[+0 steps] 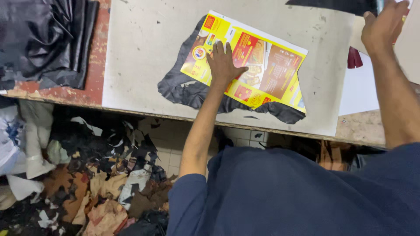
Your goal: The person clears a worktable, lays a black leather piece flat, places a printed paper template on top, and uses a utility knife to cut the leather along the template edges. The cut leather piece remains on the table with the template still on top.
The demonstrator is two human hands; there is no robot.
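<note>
My left hand (223, 65) lies flat, fingers apart, pressing on a yellow and red printed cardboard sheet (262, 65). That sheet rests on a ragged piece of black leather (183, 89), which spreads over a grey board (148, 39) on the workbench. My right hand (383, 26) reaches to the far right corner and closes on the edge of a dark sheet (337, 5) at the top of the view; the exact grip is partly cut off.
A heap of shiny black material (43, 39) sits at the bench's far left on a worn red surface (94, 65). White paper (358, 87) lies at right. Below the bench edge, a pile of black, brown and white scraps (87, 175) covers the tiled floor.
</note>
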